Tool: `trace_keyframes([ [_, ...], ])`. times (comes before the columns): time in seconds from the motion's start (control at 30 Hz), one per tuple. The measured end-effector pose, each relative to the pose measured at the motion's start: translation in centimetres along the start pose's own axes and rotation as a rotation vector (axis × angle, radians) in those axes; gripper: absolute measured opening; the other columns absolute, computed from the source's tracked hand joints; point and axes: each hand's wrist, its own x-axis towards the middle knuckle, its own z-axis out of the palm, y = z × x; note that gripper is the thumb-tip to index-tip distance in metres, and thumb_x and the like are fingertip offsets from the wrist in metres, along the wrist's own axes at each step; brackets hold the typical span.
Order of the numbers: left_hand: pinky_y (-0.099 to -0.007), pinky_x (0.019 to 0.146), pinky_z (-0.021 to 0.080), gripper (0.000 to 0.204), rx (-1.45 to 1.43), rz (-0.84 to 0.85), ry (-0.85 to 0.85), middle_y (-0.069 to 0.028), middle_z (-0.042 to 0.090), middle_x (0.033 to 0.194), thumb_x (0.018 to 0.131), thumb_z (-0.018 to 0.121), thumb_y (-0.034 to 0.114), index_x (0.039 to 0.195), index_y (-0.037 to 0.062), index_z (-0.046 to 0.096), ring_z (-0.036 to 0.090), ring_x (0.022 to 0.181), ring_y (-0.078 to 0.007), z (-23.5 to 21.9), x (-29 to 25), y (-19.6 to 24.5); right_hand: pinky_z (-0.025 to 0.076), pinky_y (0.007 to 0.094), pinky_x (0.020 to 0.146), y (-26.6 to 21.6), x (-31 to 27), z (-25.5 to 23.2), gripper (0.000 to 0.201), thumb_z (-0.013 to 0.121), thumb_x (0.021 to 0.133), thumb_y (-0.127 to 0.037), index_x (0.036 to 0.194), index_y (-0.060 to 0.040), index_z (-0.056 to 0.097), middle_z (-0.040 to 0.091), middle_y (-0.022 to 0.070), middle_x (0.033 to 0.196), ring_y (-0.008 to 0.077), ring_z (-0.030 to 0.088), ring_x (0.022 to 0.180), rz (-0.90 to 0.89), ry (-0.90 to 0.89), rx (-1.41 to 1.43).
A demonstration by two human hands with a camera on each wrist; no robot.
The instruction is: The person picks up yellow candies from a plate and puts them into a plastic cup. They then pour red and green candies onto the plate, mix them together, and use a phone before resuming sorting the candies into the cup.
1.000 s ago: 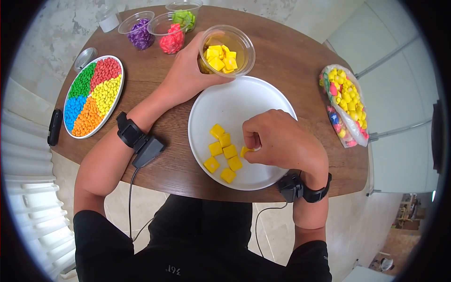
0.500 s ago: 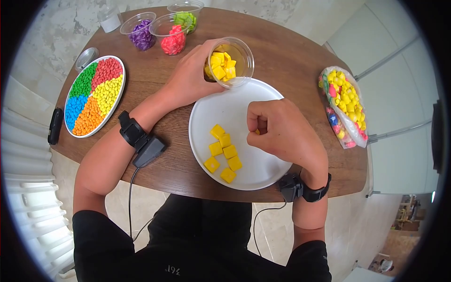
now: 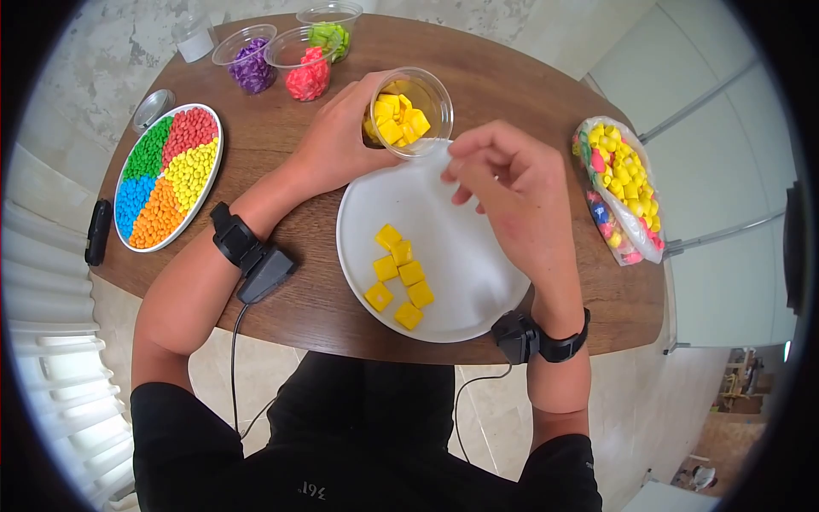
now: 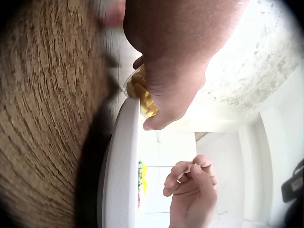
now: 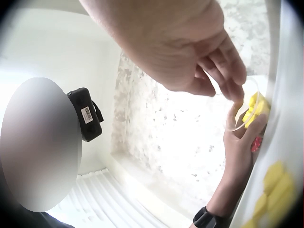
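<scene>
My left hand point(image 3: 344, 136) grips a clear plastic cup point(image 3: 437, 107) from its left side, mouth tilted toward me. Inside lies a pile of yellow square candies point(image 3: 397, 121). The cup is over the far rim of a white round plate point(image 3: 358, 205). Several more yellow squares point(image 3: 411, 273) lie flat in a cluster on the plate's left half. Just right of the cup's rim, my right hand point(image 3: 520, 183) hovers above the plate, fingers loosely bent and parted. In the right wrist view its fingertips point(image 5: 235, 95) are close to the cup's rim, with no candy seen in them.
Cups of purple point(image 3: 252, 68), red point(image 3: 308, 78) and green candies point(image 3: 330, 39) stand at the back left. Left is a plate of small candies sorted by color point(image 3: 209, 183). A bag of mixed pieces point(image 3: 627, 188) lies near the right edge.
My right hand took a yellow square from the plate, rose toward the cup and uncurled its fingers; the square no longer shows in them. The left hand lowered the cup slightly toward me.
</scene>
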Motion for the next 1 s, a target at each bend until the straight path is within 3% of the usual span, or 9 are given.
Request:
trace_keyframes([
  [0.03,-0.0442,0.107,0.049,0.086,0.001,-0.002,-0.001,-0.0169,0.065,0.13,0.069,0.089,0.014,0.145,0.0095,0.05,0.062,0.124,-0.0365,0.0,0.0,-0.1,0.048,0.0308,0.057,0.2,-0.1,-0.3,0.011,0.071,0.089,-0.005,0.097,0.0023,0.07,0.07,0.0071,0.077,0.0161,0.067,0.067,0.032,-0.129,-0.093],
  [0.07,-0.0441,0.107,0.049,0.086,0.004,0.003,0.0,-0.0169,0.064,0.13,0.069,0.089,0.015,0.145,0.0095,0.05,0.061,0.124,-0.0365,0.0,0.0,-0.1,0.048,0.0308,0.057,0.0,-0.2,-0.3,0.011,0.071,0.089,-0.005,0.097,0.0023,0.07,0.07,0.0071,0.077,0.0161,0.067,0.067,0.035,-0.13,-0.091],
  [0.13,-0.0441,0.107,0.049,0.085,0.005,0.006,0.0,-0.017,0.064,0.13,0.07,0.089,0.016,0.145,0.0095,0.05,0.061,0.124,-0.0365,0.0,0.0,-0.2,0.047,0.0288,0.059,-0.5,-0.4,-0.3,0.015,0.073,0.089,-0.009,0.102,-0.0007,0.071,0.066,0.0049,0.072,0.0105,0.061,0.065,0.062,-0.386,-0.486],
  [0.4,-0.0432,0.108,0.049,0.083,0.004,0.017,0.005,-0.0161,0.064,0.133,0.071,0.088,0.014,0.145,0.0069,0.051,0.061,0.126,-0.035,0.0,0.0,-0.1,0.051,0.0373,0.065,0.9,-1.4,1.6,0.029,0.079,0.082,-0.022,0.102,-0.0025,0.073,0.069,0.0102,0.072,0.0243,0.067,0.067,-0.022,-0.585,-0.51],
  [0.57,-0.0409,0.111,0.047,0.084,-0.019,0.017,0.001,-0.0151,0.064,0.135,0.07,0.088,0.011,0.146,0.0055,0.052,0.061,0.128,-0.0316,0.0,-0.1,0.1,0.052,0.0382,0.067,1.3,-1.4,1.9,0.023,0.079,0.079,-0.022,0.083,-0.0014,0.069,0.071,0.0115,0.075,0.0276,0.069,0.07,-0.036,-0.545,-0.53],
  [0.8,-0.041,0.111,0.047,0.084,-0.011,0.013,0.008,-0.0163,0.064,0.134,0.07,0.087,0.01,0.146,0.0052,0.051,0.061,0.128,-0.0319,0.1,0.0,0.0,0.05,0.0368,0.063,1.2,-1.0,1.0,0.017,0.075,0.079,-0.014,0.087,-0.0008,0.066,0.066,0.0102,0.071,0.0244,0.064,0.065,-0.069,-0.422,-0.413],
  [0.87,-0.0415,0.11,0.047,0.084,0.014,0.02,0.018,-0.0169,0.064,0.134,0.071,0.087,0.011,0.146,0.0053,0.051,0.061,0.128,-0.0327,0.0,0.0,0.0,0.054,0.0444,0.076,-0.1,-0.6,0.8,0.018,0.075,0.08,-0.012,0.093,-0.002,0.069,0.071,0.0169,0.082,0.0353,0.07,0.081,0.035,-0.368,-0.44],
  [0.93,-0.0423,0.109,0.048,0.084,-0.011,0.015,-0.004,-0.0177,0.064,0.133,0.071,0.088,0.014,0.146,0.0058,0.05,0.062,0.127,-0.0343,-0.1,0.0,-0.1,0.054,0.0432,0.073,-0.5,-0.7,-0.2,0.015,0.074,0.08,-0.012,0.09,-0.0015,0.07,0.071,0.0169,0.082,0.0349,0.07,0.078,0.039,-0.317,-0.441],
  [1.0,-0.0426,0.108,0.049,0.084,0.007,0.015,0.005,-0.0175,0.065,0.132,0.071,0.089,0.015,0.145,0.0059,0.05,0.062,0.126,-0.035,-0.1,0.1,-0.2,0.044,0.0327,0.056,-0.1,-0.7,-0.5,0.01,0.071,0.076,-0.005,0.081,-0.0004,0.064,0.055,0.0074,0.063,0.0179,0.051,0.059,0.0,-0.348,-0.492],
])
